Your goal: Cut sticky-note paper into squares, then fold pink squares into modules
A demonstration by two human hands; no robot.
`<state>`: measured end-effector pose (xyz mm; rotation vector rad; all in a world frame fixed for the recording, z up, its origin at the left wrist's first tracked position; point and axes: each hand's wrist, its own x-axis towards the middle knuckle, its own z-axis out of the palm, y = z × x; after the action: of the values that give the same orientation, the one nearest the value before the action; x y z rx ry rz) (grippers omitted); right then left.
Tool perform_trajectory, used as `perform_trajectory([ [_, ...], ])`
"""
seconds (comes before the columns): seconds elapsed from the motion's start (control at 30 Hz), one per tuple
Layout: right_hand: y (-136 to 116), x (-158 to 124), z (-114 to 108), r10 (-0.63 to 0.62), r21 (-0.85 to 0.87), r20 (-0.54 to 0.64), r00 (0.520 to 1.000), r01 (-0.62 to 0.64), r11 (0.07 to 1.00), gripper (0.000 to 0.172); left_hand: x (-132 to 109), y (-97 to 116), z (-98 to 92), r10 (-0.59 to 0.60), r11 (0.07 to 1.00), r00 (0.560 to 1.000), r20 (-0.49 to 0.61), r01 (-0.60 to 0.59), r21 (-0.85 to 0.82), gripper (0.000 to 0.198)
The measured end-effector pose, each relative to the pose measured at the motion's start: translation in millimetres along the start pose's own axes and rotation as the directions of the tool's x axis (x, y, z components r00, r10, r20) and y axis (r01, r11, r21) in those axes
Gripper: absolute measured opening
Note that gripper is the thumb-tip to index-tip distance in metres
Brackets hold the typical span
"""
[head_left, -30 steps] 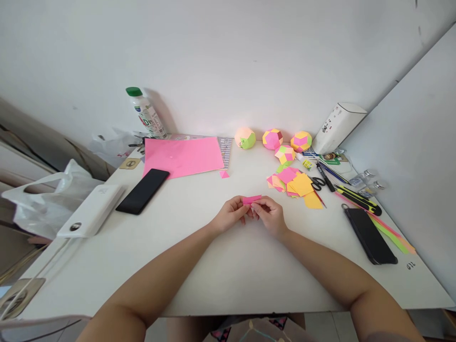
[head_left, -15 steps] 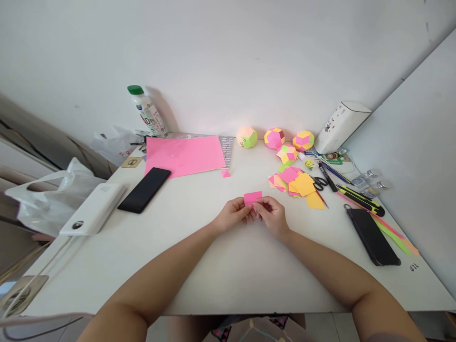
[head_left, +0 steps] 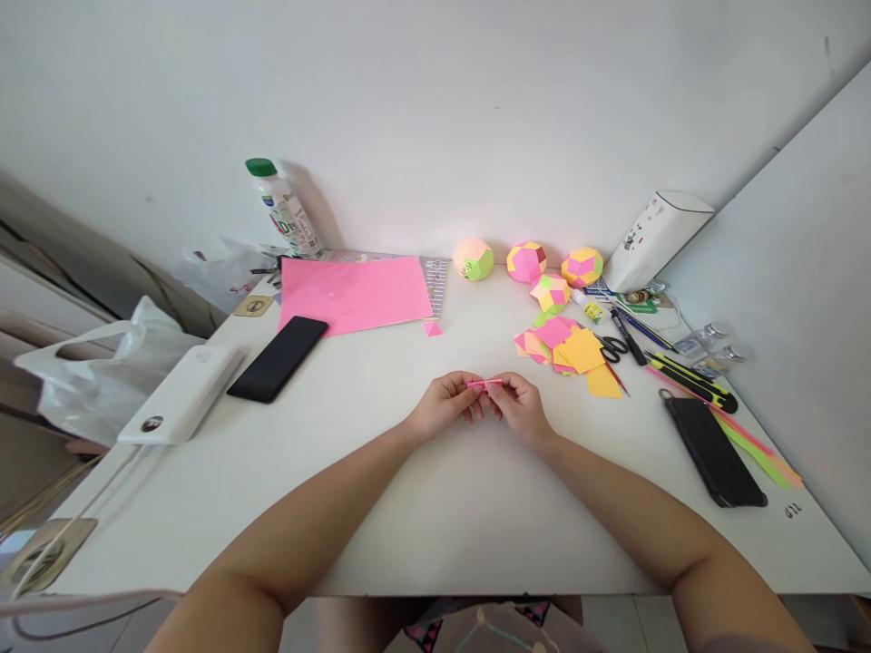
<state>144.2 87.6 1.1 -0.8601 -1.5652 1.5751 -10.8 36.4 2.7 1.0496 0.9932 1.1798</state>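
Observation:
Between my two hands, over the middle of the white table, is a small pink piece of paper [head_left: 484,384], showing as a narrow strip. My left hand [head_left: 445,404] pinches its left end between thumb and fingers. At the other end, my right hand [head_left: 521,408] grips it the same way. Fingers cover part of the paper, so its fold is hard to make out. To the right of my hands lies a pile of pink, yellow and green paper pieces [head_left: 578,349]. A small folded pink piece [head_left: 433,328] rests beyond my left hand.
Several colourful paper balls [head_left: 527,262] stand by the wall. A pink sheet [head_left: 360,295], a black phone [head_left: 278,359] and a white power bank [head_left: 181,396] are at left. Scissors [head_left: 613,348], a cutter [head_left: 694,383] and a black pouch [head_left: 714,449] lie at right.
The pink paper stood up as a flat rectangle above my fingertips; now it shows only as a thin strip, folded down or tilted. Both hands keep their grip and have hardly moved.

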Motion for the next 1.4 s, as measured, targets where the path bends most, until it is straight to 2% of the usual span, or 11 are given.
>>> perform_trajectory([
  [0.23,-2.3,1.0,0.3,0.049,-0.021,-0.021,0.999,-0.049,0.999,0.032,1.9,-4.1,0.2,-0.031,1.000,0.999,-0.042,0.031,-0.003,0.039],
  [0.63,-3.0,1.5,-1.5,0.079,-0.030,-0.028,0.996,-0.080,0.996,0.035,1.0,-5.1,2.0,-0.035,0.997,0.999,-0.029,0.037,0.067,0.039],
  [0.97,-3.3,0.4,-1.5,0.062,-0.035,-0.023,0.998,-0.063,0.997,0.035,1.2,-5.3,1.3,-0.033,0.996,0.999,-0.011,0.034,0.087,0.038],
  [1.4,-3.7,1.3,-0.2,0.063,-0.029,-0.009,0.998,-0.063,0.998,0.036,0.8,-7.1,0.4,-0.066,0.993,0.996,-0.059,0.071,0.098,0.039],
])
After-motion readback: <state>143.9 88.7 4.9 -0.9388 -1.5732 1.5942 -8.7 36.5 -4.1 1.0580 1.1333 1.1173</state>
